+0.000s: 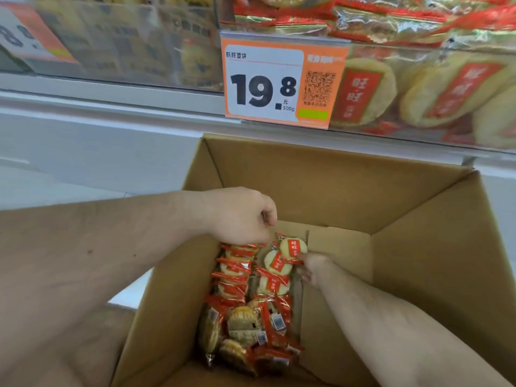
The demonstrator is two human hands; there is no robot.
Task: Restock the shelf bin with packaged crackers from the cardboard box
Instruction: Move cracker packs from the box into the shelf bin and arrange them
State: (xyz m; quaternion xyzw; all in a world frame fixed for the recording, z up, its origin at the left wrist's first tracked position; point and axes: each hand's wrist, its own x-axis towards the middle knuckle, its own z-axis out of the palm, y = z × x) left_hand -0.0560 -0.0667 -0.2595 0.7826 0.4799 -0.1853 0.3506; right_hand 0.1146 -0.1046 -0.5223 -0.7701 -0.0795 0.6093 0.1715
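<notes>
An open cardboard box (349,196) stands below the shelf, with several red-and-clear cracker packets (245,311) piled along its bottom left. My left hand (243,216) reaches over the box's left wall, its fingers closed on the top of a stack of packets (237,263). Deep inside the box, my right hand (312,268) grips the red edge of a round cracker packet (293,247). The clear shelf bin (418,88) at the upper right is full of the same crackers.
An orange price tag (279,82) reading 19.8 hangs on the bin's front. To the left is another clear bin (125,43) with yellow packaged goods. A white shelf ledge (111,107) runs below both bins. The box flaps stand up on all sides.
</notes>
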